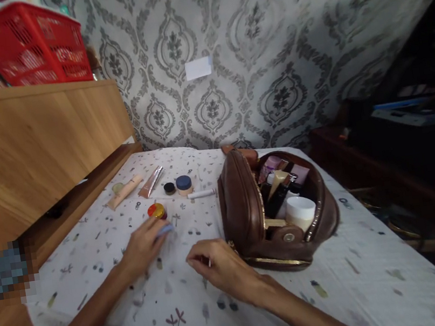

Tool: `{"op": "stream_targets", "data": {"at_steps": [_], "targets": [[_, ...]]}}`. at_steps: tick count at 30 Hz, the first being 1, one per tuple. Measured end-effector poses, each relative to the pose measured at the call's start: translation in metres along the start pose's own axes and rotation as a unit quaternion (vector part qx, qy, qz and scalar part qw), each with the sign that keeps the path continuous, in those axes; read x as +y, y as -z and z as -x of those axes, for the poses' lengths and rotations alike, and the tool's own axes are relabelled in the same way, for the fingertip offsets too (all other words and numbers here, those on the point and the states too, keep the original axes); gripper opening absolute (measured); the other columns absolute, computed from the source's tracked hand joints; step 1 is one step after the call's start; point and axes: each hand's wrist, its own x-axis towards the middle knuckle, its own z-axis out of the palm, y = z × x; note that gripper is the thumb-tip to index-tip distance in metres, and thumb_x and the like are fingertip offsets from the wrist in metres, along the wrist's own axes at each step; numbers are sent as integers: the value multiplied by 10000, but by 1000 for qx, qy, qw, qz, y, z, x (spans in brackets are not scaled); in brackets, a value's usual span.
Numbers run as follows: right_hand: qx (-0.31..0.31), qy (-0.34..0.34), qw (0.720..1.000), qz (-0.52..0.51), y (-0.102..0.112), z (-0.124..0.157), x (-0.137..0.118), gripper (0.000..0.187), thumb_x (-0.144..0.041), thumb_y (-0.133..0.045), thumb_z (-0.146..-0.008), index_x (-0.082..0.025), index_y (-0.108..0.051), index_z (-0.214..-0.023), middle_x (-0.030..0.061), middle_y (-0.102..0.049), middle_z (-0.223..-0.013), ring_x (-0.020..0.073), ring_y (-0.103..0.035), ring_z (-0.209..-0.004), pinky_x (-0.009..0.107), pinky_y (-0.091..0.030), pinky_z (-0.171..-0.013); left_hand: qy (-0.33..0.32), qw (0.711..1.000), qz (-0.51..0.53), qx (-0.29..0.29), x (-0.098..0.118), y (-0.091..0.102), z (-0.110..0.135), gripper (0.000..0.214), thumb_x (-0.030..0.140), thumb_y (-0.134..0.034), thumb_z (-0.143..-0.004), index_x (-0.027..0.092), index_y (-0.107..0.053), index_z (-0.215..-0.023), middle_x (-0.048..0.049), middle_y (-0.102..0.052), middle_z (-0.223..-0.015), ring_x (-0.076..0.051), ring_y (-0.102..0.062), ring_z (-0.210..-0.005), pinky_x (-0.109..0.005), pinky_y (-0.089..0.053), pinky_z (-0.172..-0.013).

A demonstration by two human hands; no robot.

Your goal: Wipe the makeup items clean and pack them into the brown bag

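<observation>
My left hand (pixel 144 244) rests on the white patterned cloth (pixel 364 272), its fingers closed round a small pale blue item (pixel 166 229) just below a little red and yellow jar (pixel 156 211). My right hand (pixel 216 266) lies curled on the cloth beside the open brown leather toiletry bag (pixel 245 210), fingers pinched on something small I cannot make out. The bag holds a white jar (pixel 300 211), tubes and other cosmetics.
Farther back on the cloth lie a beige tube (pixel 126 191), a rose-gold tube (pixel 150 182), a small black pot (pixel 169 188), a blue-lidded jar (pixel 183 184) and a white stick (pixel 201 193). A wooden panel (pixel 34 141) stands left, with a red basket (pixel 30 46) above.
</observation>
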Motion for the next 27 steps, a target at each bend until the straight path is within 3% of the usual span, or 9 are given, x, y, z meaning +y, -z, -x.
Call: {"op": "stream_targets", "data": {"at_steps": [3, 5, 8, 11, 14, 18, 22, 24, 27], "targets": [[7, -69, 986, -153, -18, -22, 7, 156, -136, -553, -825, -160, -663, -718, -38, -556, -559, 90, -566, -502, 194, -386, -536, 58, 993, 23, 100, -17, 15, -32, 300, 379, -423, -976, 207, -609, -1135, -66, -669, -1085, -222, -623, -1010, -352, -490, -908], [29, -102, 962, -250, -31, -32, 15, 149, -194, -549, -824, -161, -630, -704, -44, -539, -553, 79, -528, -451, 188, -362, -478, 71, 988, 30, 133, -25, 16, -60, 324, 343, -415, -967, 186, -590, -1191, -85, -658, -1192, -235, -603, -1104, -375, -459, -992], [81, -128, 937, -316, -48, -38, 31, 157, -279, -562, -812, -169, -598, -707, -48, -528, -540, 73, -466, -410, 192, -336, -432, 93, 992, -15, 79, -28, 3, -104, 408, 261, -385, -961, 164, -526, -1332, -110, -585, -1333, -236, -526, -1236, -376, -391, -1083], [104, -109, 941, -303, -57, -35, 42, 145, -290, -591, -789, -168, -599, -712, -57, -509, -522, 72, -472, -428, 189, -352, -460, 95, 995, -32, 31, -24, -21, -141, 477, 265, -440, -947, 196, -469, -1418, -116, -562, -1346, -253, -506, -1250, -391, -382, -1084], [97, -98, 941, -309, -58, -32, 46, 147, -296, -592, -794, -165, -606, -729, -54, -521, -538, 72, -491, -443, 184, -361, -468, 109, 993, -33, -9, -21, -45, -165, 499, 300, -538, -904, 198, -509, -1391, -133, -583, -1288, -282, -545, -1194, -405, -431, -1015], [95, -112, 934, -327, -55, -33, 45, 166, -314, -590, -809, -157, -615, -760, -50, -540, -568, 67, -488, -429, 176, -351, -444, 132, 990, -35, -37, -23, -61, -178, 496, 391, -615, -851, 192, -584, -1304, -108, -651, -1116, -263, -629, -1028, -352, -490, -888], [122, -121, 933, -316, -54, -34, 43, 140, -263, -558, -818, -149, -639, -825, -43, -539, -600, 86, -520, -464, 187, -386, -454, 127, 991, -37, -11, -21, -53, -175, 470, 403, -592, -855, 182, -599, -1270, -123, -659, -1086, -270, -640, -1001, -363, -491, -875], [180, -114, 937, -275, -54, -34, 43, 191, -206, -560, -798, -151, -648, -958, -12, -592, -701, 124, -595, -581, 229, -477, -539, 116, 993, -36, 9, -16, -41, -166, 479, 421, -549, -879, 180, -573, -1292, -126, -660, -1102, -274, -634, -1023, -385, -485, -905], [290, -103, 931, -195, -52, -32, 44, 530, -155, -602, -757, -172, -526, -1282, 85, -645, -1054, 198, -657, -916, 332, -555, -791, 76, 997, -9, 30, 2, -23, -141, 500, 488, -515, -892, 192, -558, -1293, -101, -674, -1118, -266, -627, -1066, -391, -478, -953]]}}
